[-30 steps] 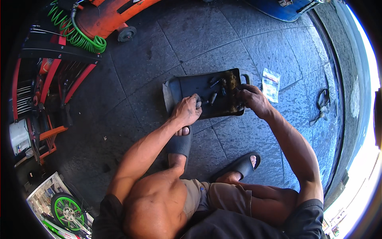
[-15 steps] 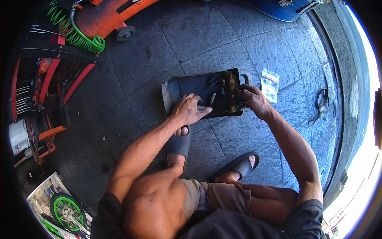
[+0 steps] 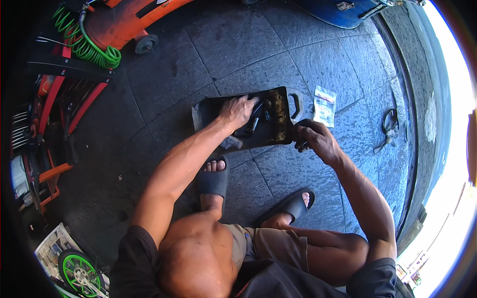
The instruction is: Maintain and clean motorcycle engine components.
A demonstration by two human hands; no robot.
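Observation:
A cut-open plastic canister [image 3: 194, 116] lies on the floor as a tray, its inside black and oily. Several dark, slim cylindrical parts [image 3: 254, 123] rest in it. Over its far side reaches my left hand [image 3: 236, 113], fingers bent together at the end of one dark part; what they grip is partly hidden. A grey blocky piece [image 3: 231, 143] shows at the near edge, below my left wrist. Just outside the near right corner is my right hand [image 3: 318, 140], blackened, fingers curled round something small and dark that I cannot make out.
Right of the canister's handle [image 3: 296, 105] lies a white printed packet [image 3: 325, 106]. A dark strap [image 3: 390, 130] is farther right. At left stand a red tool rack [image 3: 89, 107] and a coiled green hose [image 3: 102, 57]; an orange tank [image 3: 119, 25] is beyond.
My left hand has moved from the near edge to the far side of the canister. My right hand has shifted off the rim to its near corner. The grey piece now shows.

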